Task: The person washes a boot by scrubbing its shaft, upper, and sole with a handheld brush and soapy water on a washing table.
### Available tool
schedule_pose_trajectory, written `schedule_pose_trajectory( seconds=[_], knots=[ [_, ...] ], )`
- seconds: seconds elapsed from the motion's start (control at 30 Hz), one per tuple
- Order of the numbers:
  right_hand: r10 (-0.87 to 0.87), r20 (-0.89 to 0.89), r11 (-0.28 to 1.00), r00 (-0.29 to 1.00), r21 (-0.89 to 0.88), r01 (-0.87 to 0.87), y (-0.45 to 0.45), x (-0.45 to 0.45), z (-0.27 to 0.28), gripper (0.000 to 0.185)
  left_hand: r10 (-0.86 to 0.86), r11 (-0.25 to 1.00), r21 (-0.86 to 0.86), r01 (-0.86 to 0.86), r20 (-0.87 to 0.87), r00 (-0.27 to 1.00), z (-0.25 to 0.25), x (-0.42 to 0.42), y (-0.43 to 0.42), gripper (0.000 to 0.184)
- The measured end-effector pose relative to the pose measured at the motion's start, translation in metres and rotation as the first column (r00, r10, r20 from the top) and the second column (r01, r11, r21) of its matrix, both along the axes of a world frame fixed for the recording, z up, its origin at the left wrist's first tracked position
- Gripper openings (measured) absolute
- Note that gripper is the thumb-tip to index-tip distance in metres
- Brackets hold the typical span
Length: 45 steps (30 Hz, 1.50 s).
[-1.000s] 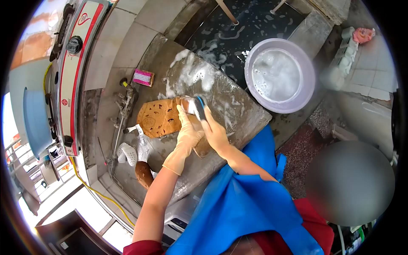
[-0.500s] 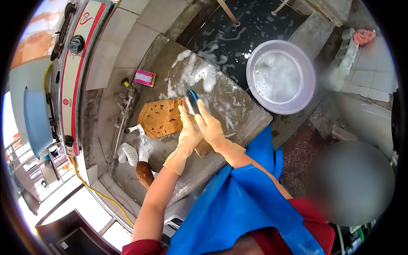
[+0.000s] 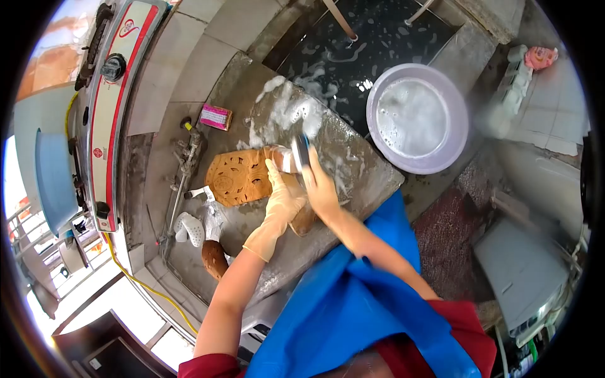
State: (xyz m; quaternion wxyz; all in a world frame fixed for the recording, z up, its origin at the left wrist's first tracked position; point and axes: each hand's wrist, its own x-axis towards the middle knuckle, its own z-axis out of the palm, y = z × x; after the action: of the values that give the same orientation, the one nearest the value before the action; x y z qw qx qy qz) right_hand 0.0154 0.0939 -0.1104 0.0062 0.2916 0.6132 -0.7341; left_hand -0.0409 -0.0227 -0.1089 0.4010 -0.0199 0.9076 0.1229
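Note:
My left hand (image 3: 282, 205), in a pale rubber glove, presses on an orange-brown boot-like item (image 3: 236, 178) with cut-out patterns, lying on the wet stone slab (image 3: 359, 183). Its fingers lie along the item's narrower, foamy part. My right hand (image 3: 322, 194) grips a scrubbing brush (image 3: 301, 151) with a dark and pale body, held on edge over the item's right end. The brush's working side is partly hidden. A tan rounded part (image 3: 304, 222) shows beneath my hands; whether it belongs to the same item I cannot tell.
A lilac basin (image 3: 460, 120) of suds stands right of the slab, beside dark water (image 3: 384, 31). A pink packet (image 3: 215, 116), tap pipe (image 3: 183, 160), small white-handled brush (image 3: 200, 193), white perforated piece (image 3: 191, 228) and brown perforated item (image 3: 214, 258) lie left.
My right hand has moved slightly right with the brush, and the brush has turned. My left hand stays almost in place. A grey panel shows at lower right where a dark blur was.

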Motion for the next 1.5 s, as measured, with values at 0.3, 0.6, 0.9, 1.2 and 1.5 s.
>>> schedule_pose_trajectory(
  seconds=[0.3,0.6,0.9,1.2,1.5],
  knots=[
    [0.022,0.077,0.992,0.997,-0.125,-0.013,0.013,-0.015,0.009,0.053,0.066,0.992,0.104,-0.072,0.052,0.996,0.026,-0.005,0.011,0.134],
    [0.002,0.057,0.98,0.998,0.197,-0.014,0.041,0.057,0.011,0.054,0.104,0.985,0.134,-0.108,0.039,0.994,0.038,-0.004,0.014,0.137],
    [-0.062,0.67,0.632,0.74,0.6,-0.491,0.222,0.017,-0.022,0.058,0.073,0.987,0.15,-0.065,-0.051,0.996,0.014,-0.002,0.002,0.139],
    [0.117,0.033,0.73,0.993,0.675,-0.108,0.103,0.061,0.0,0.058,0.105,0.985,0.13,-0.111,0.053,0.993,0.017,-0.005,0.0,0.14],
    [0.053,-0.175,0.951,0.983,0.31,0.004,-0.02,0.035,-0.029,0.049,0.001,0.999,0.043,0.0,-0.007,1.0,0.008,-0.004,0.001,0.136]
  ],
)
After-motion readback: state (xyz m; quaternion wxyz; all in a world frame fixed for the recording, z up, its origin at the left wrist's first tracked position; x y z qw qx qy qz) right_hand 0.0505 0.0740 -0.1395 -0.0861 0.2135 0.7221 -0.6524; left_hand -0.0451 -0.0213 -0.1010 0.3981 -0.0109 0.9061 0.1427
